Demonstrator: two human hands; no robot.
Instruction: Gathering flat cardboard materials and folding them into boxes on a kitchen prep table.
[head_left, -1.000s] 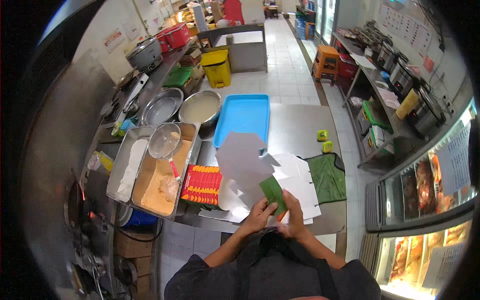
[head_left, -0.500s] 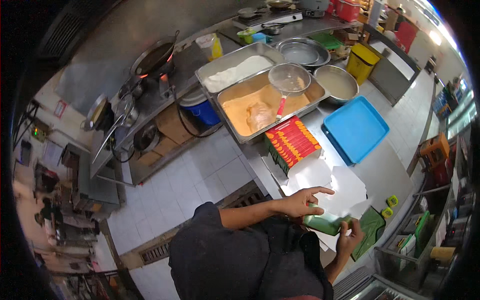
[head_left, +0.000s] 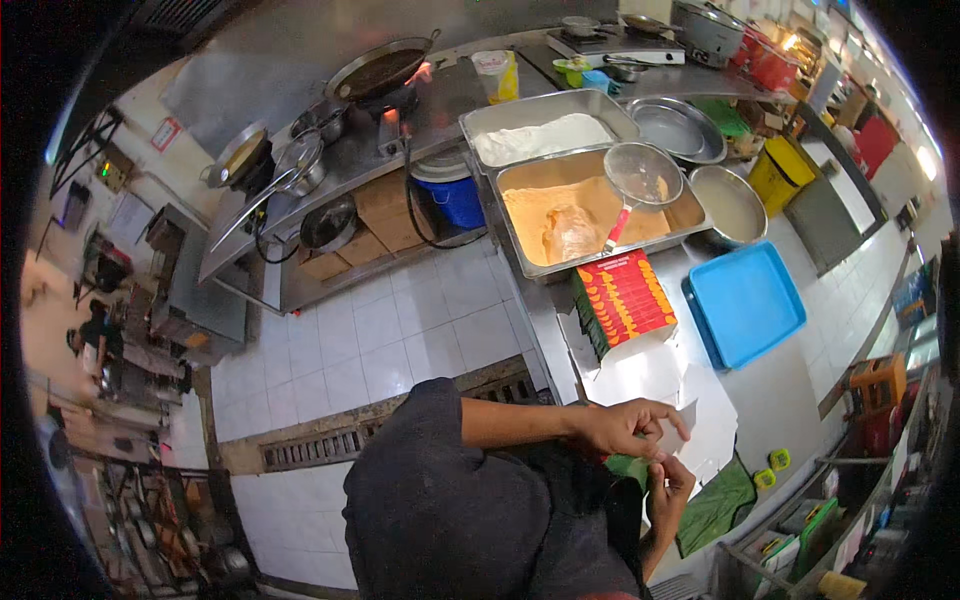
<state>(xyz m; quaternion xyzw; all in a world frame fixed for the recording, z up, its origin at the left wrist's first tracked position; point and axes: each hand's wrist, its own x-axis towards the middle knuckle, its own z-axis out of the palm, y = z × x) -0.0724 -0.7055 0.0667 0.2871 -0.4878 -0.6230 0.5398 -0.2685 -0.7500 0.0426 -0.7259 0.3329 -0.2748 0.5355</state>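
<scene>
My left hand (head_left: 625, 430) and my right hand (head_left: 670, 488) meet close to my body, over the near end of the steel table. Between them is a green cardboard piece (head_left: 627, 467), which looks like part of a folding box; my torso and fingers hide most of it. The left thumb and fingers close on its edge, with the index finger reaching out. Opposite, the right thumb and fingers pinch it near the left thumb. White cardboard blanks (head_left: 715, 420) lie flat just beyond my hands. Past them stands a stack of red and green cardboard boxes (head_left: 630, 300).
A steel pan of orange breading (head_left: 525, 200) holds a coated piece and a red-handled strainer (head_left: 640, 175). Behind it is a pan of white flour (head_left: 545, 138). Blue trays (head_left: 750, 305) sit at right. A wok (head_left: 375, 75) stands over a lit burner.
My hands have come together, the right one moving in toward the left. The green cardboard, broadly visible before, is now mostly hidden. My view has shifted, so the scene sits farther right.
</scene>
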